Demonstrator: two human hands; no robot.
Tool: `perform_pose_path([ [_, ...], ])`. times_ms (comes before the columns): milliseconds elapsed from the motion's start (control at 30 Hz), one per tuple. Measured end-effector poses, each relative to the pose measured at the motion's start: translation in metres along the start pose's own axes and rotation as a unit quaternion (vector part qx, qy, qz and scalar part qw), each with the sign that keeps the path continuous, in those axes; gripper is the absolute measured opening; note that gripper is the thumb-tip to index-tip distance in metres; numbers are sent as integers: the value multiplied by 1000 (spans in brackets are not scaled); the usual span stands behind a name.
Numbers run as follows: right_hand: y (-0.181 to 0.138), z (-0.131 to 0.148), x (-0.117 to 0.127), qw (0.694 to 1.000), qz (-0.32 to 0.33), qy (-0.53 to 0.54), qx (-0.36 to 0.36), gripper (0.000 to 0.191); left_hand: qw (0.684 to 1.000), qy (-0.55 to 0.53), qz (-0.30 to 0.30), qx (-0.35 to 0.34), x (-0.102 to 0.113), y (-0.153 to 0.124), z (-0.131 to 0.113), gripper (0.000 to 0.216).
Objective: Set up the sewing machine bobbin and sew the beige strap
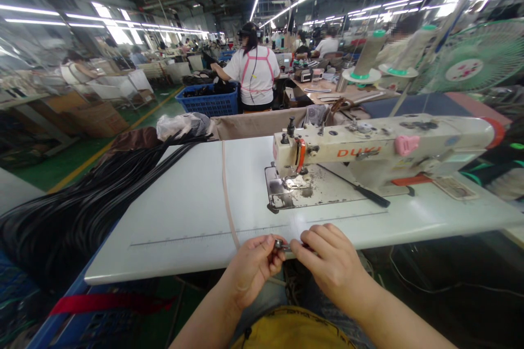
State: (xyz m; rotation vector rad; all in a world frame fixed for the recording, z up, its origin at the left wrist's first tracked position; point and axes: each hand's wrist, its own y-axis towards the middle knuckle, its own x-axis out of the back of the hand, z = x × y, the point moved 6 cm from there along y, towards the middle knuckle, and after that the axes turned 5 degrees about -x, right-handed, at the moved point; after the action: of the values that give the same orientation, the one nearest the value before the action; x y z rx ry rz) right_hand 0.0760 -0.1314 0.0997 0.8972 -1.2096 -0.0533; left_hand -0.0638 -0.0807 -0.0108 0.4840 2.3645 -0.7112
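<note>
My left hand [251, 264] and my right hand [329, 262] meet at the near edge of the white sewing table [184, 212]. Both pinch a small metal piece [280, 244] between their fingertips; what it is I cannot make out. A thin beige strap [226, 191] runs from my left hand away across the table. The white sewing machine [368, 150] stands just beyond my hands, its needle plate [292, 182] lit.
A heap of black straps [82, 207] spills off the table's left side. A red strap [106, 302] lies below it. A screwdriver [360, 191] rests by the machine. Thread cones [366, 57] and a fan [475, 60] stand at the back right. Other people work at benches beyond.
</note>
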Motion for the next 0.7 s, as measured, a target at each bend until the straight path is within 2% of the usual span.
perform_pose_path([
  [700, 3, -4, 1, 999, 5, 1, 37, 22, 1000, 0, 9, 6, 6, 3, 6, 43],
])
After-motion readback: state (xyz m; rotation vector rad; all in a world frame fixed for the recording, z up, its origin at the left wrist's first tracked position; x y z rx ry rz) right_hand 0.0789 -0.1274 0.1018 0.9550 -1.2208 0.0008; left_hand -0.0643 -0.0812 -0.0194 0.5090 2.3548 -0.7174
